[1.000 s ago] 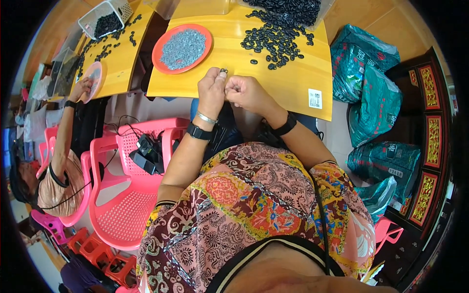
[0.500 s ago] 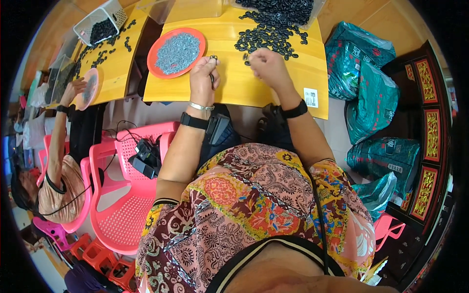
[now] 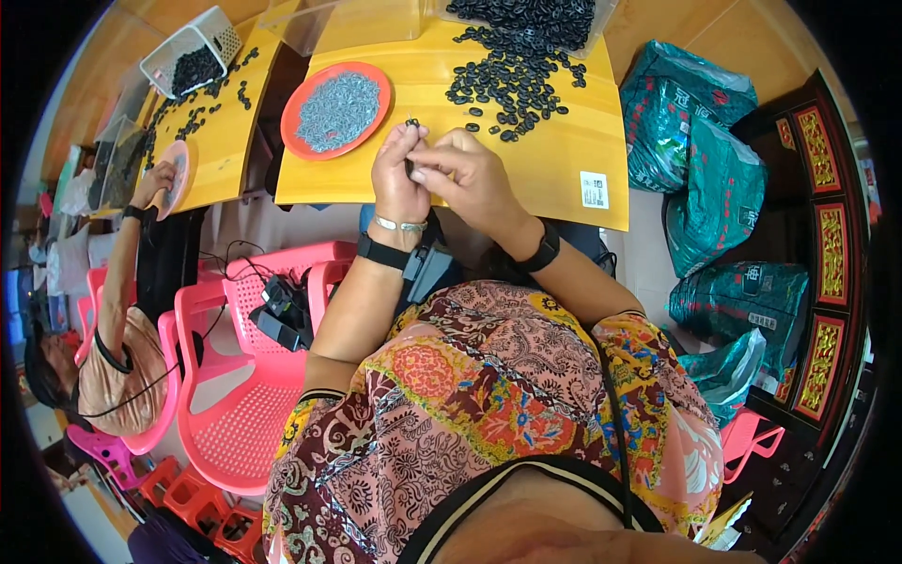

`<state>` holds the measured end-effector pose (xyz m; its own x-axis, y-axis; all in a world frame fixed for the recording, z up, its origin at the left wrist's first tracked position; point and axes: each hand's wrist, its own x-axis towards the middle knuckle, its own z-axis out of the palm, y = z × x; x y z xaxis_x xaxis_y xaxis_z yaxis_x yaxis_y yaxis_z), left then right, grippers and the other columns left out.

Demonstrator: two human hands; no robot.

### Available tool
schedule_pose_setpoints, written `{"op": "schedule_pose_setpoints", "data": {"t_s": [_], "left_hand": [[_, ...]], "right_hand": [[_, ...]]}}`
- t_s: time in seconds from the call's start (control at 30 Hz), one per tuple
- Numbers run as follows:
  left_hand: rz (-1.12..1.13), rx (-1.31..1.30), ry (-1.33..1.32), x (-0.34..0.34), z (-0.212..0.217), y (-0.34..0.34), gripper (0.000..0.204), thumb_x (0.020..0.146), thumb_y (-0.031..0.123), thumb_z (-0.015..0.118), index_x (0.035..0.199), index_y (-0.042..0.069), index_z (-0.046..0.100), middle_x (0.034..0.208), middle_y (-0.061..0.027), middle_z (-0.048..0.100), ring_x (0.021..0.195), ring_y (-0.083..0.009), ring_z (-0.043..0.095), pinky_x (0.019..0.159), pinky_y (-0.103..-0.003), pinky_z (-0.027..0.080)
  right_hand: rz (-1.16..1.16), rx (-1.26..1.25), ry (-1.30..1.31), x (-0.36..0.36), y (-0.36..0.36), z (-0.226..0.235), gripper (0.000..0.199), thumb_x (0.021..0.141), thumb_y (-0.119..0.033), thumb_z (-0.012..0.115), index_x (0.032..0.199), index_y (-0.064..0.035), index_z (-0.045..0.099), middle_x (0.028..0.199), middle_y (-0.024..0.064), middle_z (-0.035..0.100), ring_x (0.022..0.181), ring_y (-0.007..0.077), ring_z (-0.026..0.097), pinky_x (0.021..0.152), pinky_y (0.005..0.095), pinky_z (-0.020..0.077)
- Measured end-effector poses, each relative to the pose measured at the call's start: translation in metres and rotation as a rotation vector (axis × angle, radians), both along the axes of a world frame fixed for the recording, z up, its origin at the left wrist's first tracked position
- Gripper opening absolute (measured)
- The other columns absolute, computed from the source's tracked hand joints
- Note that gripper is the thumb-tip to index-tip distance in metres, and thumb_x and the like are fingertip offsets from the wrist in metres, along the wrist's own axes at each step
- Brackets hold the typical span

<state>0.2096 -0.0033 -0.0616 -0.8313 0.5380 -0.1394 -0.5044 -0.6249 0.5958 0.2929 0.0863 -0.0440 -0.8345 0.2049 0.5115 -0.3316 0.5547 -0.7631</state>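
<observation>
My left hand (image 3: 398,177) is closed above the table's front edge, with small black oval pieces (image 3: 412,122) poking out at its fingertips. Pressed against it is my right hand (image 3: 470,179), its thumb and fingers pinched at the left palm; whatever they hold is hidden. Just left of my hands, an orange-red plate (image 3: 288,111) carries a heap of small silvery-grey pieces, too tiny to name. Beyond my right hand, loose black oval pieces (image 3: 507,86) spread over the yellow table (image 3: 554,155).
A clear bin (image 3: 601,28) full of black pieces stands at the far edge. On the left, a co-worker's hand (image 3: 156,180) reaches to a pink plate (image 3: 178,188), near a white basket (image 3: 221,33). Teal bags (image 3: 719,188) stand right; a pink chair (image 3: 240,423) stands left.
My right hand has come from the edge of the black pieces leftward and toward me, meeting my left hand. The co-worker's hand has shifted slightly toward the pink plate.
</observation>
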Motion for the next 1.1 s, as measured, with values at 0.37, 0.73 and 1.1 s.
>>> {"op": "schedule_pose_setpoints", "data": {"t_s": [0.37,0.73,1.1], "left_hand": [[0.021,-0.082,0.088,0.007,0.003,-0.008,0.007,0.09,0.013,0.051,0.084,0.008,0.049,0.077,0.0,0.051,0.062,-0.0081,0.046,0.055,-0.02,0.039],[-0.014,-0.377,0.266,0.005,0.014,-0.026,0.014,0.088,0.015,0.051,0.078,0.006,0.053,0.056,0.003,0.042,0.046,-0.0058,0.035,0.042,-0.019,0.028],[-0.235,-0.615,0.433,0.014,0.02,-0.041,0.016,0.088,0.017,0.05,0.076,0.006,0.052,0.055,0.0043,0.04,0.046,-0.0054,0.032,0.043,-0.02,0.025]], "right_hand": [[0.076,-0.226,-0.103,0.002,-0.012,0.007,0.021,0.079,-0.004,0.064,0.099,-0.0024,0.06,0.085,0.0045,0.061,0.074,0.0099,0.058,0.066,0.0225,0.0462],[0.135,-0.748,-0.264,-0.005,0.031,-0.012,0.025,0.085,-0.008,0.061,0.108,0.0009,0.063,0.092,0.0031,0.064,0.074,0.0066,0.057,0.067,0.0202,0.0482],[0.147,-0.734,-0.288,-0.001,0.033,-0.006,0.022,0.083,-0.009,0.063,0.103,0.0009,0.064,0.084,0.002,0.064,0.068,0.0059,0.056,0.064,0.0187,0.0466]]}}
